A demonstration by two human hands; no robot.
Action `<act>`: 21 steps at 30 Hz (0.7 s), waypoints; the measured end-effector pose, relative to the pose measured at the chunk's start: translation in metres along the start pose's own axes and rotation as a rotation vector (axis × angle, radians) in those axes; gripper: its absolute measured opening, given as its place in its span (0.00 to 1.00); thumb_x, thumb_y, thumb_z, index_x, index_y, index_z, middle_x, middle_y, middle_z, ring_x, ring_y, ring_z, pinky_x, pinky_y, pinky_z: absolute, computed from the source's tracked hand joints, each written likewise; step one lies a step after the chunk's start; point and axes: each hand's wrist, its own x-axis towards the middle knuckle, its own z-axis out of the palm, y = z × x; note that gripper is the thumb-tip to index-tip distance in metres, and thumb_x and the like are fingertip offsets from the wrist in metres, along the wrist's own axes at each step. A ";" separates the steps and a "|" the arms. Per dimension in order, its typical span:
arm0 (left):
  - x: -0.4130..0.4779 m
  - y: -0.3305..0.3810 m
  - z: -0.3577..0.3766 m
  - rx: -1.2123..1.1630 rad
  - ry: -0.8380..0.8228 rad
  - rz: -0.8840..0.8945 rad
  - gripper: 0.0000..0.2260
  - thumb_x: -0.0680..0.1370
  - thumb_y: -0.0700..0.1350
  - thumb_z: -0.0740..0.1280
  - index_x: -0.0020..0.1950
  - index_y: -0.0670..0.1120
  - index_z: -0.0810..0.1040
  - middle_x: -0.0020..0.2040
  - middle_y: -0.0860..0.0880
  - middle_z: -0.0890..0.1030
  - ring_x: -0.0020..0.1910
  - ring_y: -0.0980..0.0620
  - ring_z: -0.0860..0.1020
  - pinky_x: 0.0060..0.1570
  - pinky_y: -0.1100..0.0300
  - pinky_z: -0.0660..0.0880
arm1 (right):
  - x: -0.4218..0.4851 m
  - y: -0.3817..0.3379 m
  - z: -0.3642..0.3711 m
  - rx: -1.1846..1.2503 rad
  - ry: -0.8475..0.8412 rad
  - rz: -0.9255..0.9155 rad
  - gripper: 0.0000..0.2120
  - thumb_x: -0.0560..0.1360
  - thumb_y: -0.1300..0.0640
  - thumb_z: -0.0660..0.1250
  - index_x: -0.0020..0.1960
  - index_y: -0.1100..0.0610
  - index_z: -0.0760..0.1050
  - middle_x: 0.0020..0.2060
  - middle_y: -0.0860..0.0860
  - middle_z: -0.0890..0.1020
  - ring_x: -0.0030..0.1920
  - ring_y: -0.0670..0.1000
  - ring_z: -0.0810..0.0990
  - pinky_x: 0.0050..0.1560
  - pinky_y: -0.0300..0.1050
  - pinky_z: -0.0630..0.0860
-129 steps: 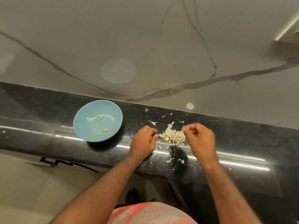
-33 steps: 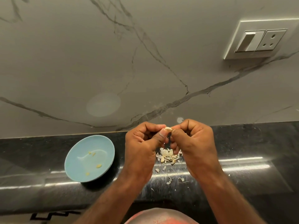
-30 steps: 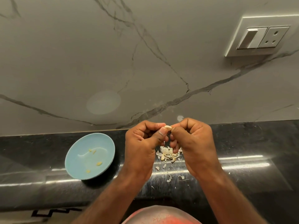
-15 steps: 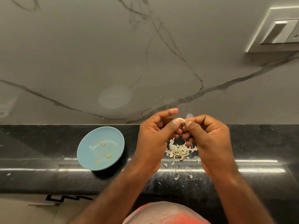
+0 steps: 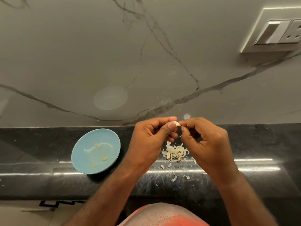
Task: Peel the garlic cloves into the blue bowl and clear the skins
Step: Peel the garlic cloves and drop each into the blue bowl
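Both hands still pinch the garlic clove (image 5: 176,123), left hand (image 5: 151,144), right hand (image 5: 205,144); the left forefinger has curled back onto it. The blue bowl (image 5: 81,159), at left, holds a few peeled bits.

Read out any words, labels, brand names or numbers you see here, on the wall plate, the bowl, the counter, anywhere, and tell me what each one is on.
None: no readable text anywhere in this view.
Switch and socket plate: plain, no lettering visible.
Blue bowl: no print or mark.
Black counter and marbled wall: only veins, specks and glare.
Garlic clove between the left hand and right hand: unmarked.
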 end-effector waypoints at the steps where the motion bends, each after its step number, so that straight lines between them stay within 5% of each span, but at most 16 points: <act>1: 0.000 -0.001 0.000 0.020 0.000 0.005 0.10 0.75 0.44 0.68 0.54 0.43 0.84 0.41 0.45 0.85 0.39 0.50 0.83 0.41 0.62 0.79 | 0.000 0.000 0.000 -0.032 -0.001 -0.030 0.07 0.78 0.59 0.67 0.50 0.60 0.82 0.41 0.47 0.82 0.38 0.42 0.79 0.40 0.33 0.77; 9: -0.001 -0.003 0.002 0.214 0.025 0.069 0.08 0.77 0.47 0.67 0.50 0.46 0.84 0.41 0.50 0.85 0.40 0.52 0.83 0.42 0.60 0.80 | 0.000 0.000 -0.001 -0.059 -0.020 -0.081 0.08 0.78 0.57 0.66 0.47 0.61 0.81 0.39 0.49 0.82 0.36 0.45 0.79 0.36 0.41 0.78; 17: 0.000 0.000 0.006 0.059 0.050 0.041 0.08 0.73 0.47 0.70 0.49 0.45 0.82 0.40 0.47 0.84 0.37 0.52 0.81 0.36 0.62 0.78 | 0.001 -0.015 0.002 0.302 0.012 0.253 0.03 0.74 0.64 0.71 0.41 0.61 0.80 0.32 0.45 0.83 0.31 0.46 0.82 0.31 0.38 0.79; 21: 0.000 -0.002 0.004 0.047 0.057 0.044 0.06 0.72 0.46 0.70 0.45 0.44 0.82 0.38 0.45 0.84 0.34 0.51 0.80 0.35 0.62 0.78 | -0.002 -0.021 0.004 0.418 0.007 0.429 0.06 0.74 0.67 0.72 0.39 0.60 0.79 0.32 0.50 0.83 0.28 0.53 0.80 0.29 0.50 0.80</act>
